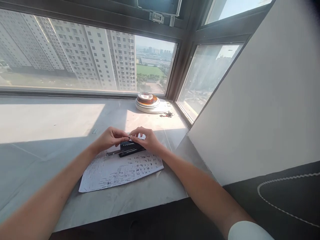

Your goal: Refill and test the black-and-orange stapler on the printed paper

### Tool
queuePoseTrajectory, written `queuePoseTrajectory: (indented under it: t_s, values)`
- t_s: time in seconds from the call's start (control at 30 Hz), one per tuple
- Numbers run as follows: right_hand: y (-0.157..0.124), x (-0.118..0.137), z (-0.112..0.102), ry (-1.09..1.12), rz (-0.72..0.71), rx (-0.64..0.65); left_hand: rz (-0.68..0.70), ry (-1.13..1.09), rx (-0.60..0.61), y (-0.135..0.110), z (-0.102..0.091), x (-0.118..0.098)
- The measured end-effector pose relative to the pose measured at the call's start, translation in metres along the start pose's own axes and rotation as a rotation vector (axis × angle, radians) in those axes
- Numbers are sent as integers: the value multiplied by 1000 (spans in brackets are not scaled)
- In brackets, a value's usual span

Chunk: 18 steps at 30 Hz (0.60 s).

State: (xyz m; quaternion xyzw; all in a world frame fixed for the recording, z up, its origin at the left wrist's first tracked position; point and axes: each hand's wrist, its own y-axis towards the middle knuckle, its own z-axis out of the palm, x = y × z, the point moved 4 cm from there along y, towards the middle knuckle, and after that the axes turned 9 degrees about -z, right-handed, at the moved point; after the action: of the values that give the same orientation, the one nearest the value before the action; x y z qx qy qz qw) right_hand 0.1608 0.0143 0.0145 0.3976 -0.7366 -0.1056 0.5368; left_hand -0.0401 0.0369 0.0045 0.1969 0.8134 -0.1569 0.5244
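A black stapler (131,147) lies on a sheet of handwritten paper (132,170), its metal staple tray (113,153) sticking out at the left end. Just above the stapler, my left hand (113,137) and my right hand (146,138) meet at their fingertips. Both are closed in a pinch on a small dark piece (129,137), too small to name. The right hand partly covers the stapler's right end, and I cannot tell whether it touches it.
A stack of plates and discs (147,104) stands in the window corner, with a bunch of keys (167,114) beside it. A small pale strip (95,131) lies left of my hands. The marble sill (37,166) ends at a front edge; a white wall (262,100) bounds the right.
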Motion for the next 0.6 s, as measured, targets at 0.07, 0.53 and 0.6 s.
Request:
queuePoseTrajectory:
  t_s: [0.07,0.53,0.6]
  values:
    - [0,-2,2,28,8,-1,26,2,-62,0,-2,-3]
    - [1,-21,-19,37,168,-278,45,44,-332,-5,-11,-18]
    - [-3,-31,-41,-132,201,-383,-17,148,-500,-7,-24,-12]
